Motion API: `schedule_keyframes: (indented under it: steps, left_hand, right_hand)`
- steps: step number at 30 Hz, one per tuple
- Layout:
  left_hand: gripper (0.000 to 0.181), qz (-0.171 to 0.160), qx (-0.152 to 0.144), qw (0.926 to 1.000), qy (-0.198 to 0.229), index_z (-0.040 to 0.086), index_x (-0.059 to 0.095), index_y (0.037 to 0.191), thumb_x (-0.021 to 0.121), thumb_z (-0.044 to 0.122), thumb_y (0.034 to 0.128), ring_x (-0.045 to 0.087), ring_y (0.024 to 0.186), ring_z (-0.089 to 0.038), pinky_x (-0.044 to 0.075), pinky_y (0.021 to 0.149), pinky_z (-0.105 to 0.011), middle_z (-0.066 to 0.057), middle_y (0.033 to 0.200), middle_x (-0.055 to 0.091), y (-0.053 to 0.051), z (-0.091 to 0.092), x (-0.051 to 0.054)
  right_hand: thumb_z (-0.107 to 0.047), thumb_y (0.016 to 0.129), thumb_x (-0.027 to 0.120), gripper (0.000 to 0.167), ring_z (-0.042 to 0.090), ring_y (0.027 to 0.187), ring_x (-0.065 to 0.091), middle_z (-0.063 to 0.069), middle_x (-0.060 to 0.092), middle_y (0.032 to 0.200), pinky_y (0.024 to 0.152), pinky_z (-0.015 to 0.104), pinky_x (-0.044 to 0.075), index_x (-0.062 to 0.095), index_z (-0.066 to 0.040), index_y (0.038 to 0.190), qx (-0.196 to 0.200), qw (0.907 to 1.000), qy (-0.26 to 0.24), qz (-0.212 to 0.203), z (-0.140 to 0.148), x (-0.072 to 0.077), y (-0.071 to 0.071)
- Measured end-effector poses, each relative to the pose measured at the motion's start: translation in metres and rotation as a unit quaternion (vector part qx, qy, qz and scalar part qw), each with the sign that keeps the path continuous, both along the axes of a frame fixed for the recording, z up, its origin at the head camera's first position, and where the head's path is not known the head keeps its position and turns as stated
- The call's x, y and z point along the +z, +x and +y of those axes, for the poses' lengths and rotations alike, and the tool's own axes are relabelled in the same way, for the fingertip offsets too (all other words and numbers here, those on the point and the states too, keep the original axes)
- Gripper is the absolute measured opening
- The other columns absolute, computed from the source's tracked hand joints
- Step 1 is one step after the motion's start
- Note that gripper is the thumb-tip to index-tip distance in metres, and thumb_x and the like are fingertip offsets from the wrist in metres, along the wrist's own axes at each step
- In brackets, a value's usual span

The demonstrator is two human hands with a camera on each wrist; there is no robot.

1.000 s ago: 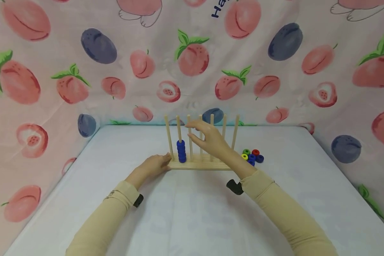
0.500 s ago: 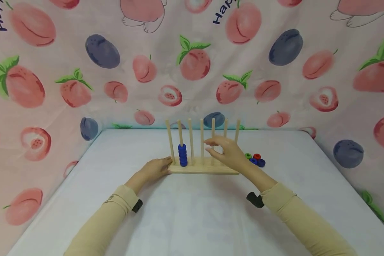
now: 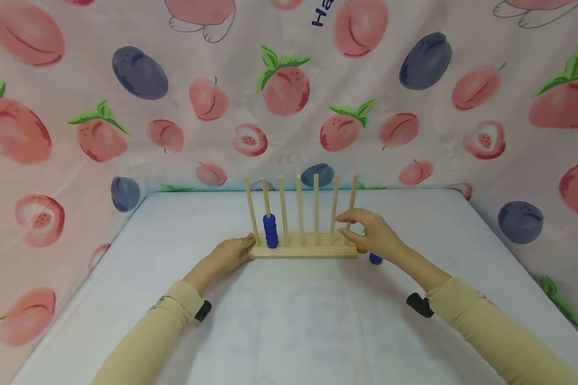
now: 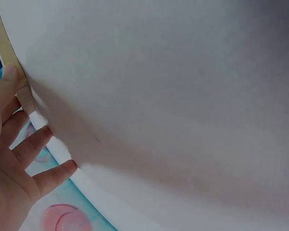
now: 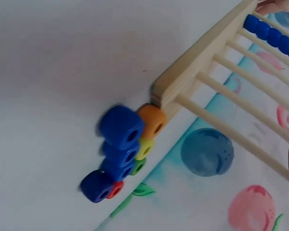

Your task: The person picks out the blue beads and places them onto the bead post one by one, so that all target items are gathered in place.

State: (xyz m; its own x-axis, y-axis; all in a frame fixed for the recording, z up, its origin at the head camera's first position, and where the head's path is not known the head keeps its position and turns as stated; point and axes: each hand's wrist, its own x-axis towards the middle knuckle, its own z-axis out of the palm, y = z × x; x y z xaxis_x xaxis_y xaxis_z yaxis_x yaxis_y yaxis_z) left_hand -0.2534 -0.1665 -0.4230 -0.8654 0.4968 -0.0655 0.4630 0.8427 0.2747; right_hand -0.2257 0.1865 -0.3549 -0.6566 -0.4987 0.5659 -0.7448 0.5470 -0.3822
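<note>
Loose beads (image 5: 120,153) crowd the wooden rack (image 3: 303,250) at three o'clock, behind the empty, loosely parted right hand (image 3: 378,235); the left hand (image 3: 230,253) grips nine o'clock.

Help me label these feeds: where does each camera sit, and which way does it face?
Head: worn there, facing forward and down over the wooden rack; left hand, right hand, sleeves show.
Left wrist: worn there, facing the table; left hand shows at the rack's end.
Right wrist: worn there, facing loose beads and rack; both hands partly show.
Head and right wrist share the stacked blue beads.
</note>
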Motion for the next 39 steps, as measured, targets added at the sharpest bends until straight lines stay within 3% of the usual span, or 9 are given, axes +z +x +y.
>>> schedule_keyframes:
  steps: [10, 17, 26, 31, 39]
  left_hand:
    - [0.05, 0.012, -0.001, 0.9999, -0.001, -0.003, 0.047, 0.135, 0.058, 0.023, 0.0934, 0.052, 0.121, -0.04, 0.043, 0.102, -0.05, -0.02, 0.143, 0.042, 0.005, -0.004, 0.0]
    - [0.05, 0.016, -0.016, 0.9998, -0.001, -0.004, 0.048, 0.135, 0.058, 0.024, 0.0937, 0.053, 0.119, -0.041, 0.044, 0.101, -0.05, -0.022, 0.142, 0.043, 0.01, 0.0, -0.002]
    - [0.05, 0.017, -0.01, 0.9998, 0.003, -0.004, 0.048, 0.134, 0.059, 0.022, 0.0932, 0.053, 0.119, -0.041, 0.045, 0.1, -0.05, -0.022, 0.141, 0.045, 0.004, 0.004, 0.0]
    - [0.052, 0.0, 0.0, 1.0, 0.005, -0.004, 0.046, 0.136, 0.059, 0.023, 0.0931, 0.052, 0.121, -0.04, 0.043, 0.102, -0.05, -0.021, 0.142, 0.043, 0.002, 0.004, -0.002]
    - [0.051, 0.013, 0.001, 0.9999, 0.003, -0.004, 0.047, 0.134, 0.06, 0.021, 0.0924, 0.054, 0.118, -0.04, 0.044, 0.101, -0.049, -0.022, 0.14, 0.046, 0.001, 0.001, -0.001]
  right_hand:
    - [-0.001, 0.081, 0.07, 0.028, 0.033, 0.094, 0.065, 0.017, 0.069, 0.104, 0.08, 0.049, 0.056, 0.064, 0.001, 0.108, 0.0, 0.9966, 0.017, -0.08, 0.022, -0.011, 0.005]
    - [-0.002, 0.076, 0.075, 0.034, 0.032, 0.092, 0.066, 0.014, 0.068, 0.103, 0.079, 0.047, 0.056, 0.064, 0.0, 0.108, -0.01, 0.9946, 0.035, -0.098, 0.046, -0.025, 0.013]
    - [-0.001, 0.076, 0.075, 0.037, 0.033, 0.091, 0.063, 0.015, 0.067, 0.102, 0.081, 0.046, 0.055, 0.063, 0.002, 0.111, -0.041, 0.9921, 0.045, -0.11, 0.067, -0.036, 0.014]
    - [-0.006, 0.077, 0.076, 0.037, 0.032, 0.091, 0.063, 0.015, 0.068, 0.1, 0.081, 0.045, 0.055, 0.063, 0.003, 0.11, -0.047, 0.9882, 0.037, -0.141, 0.072, -0.043, 0.014]
    - [-0.012, 0.08, 0.075, 0.039, 0.032, 0.096, 0.061, 0.017, 0.067, 0.105, 0.086, 0.047, 0.053, 0.061, 0.003, 0.113, -0.051, 0.9816, 0.057, -0.175, 0.077, -0.047, 0.012]
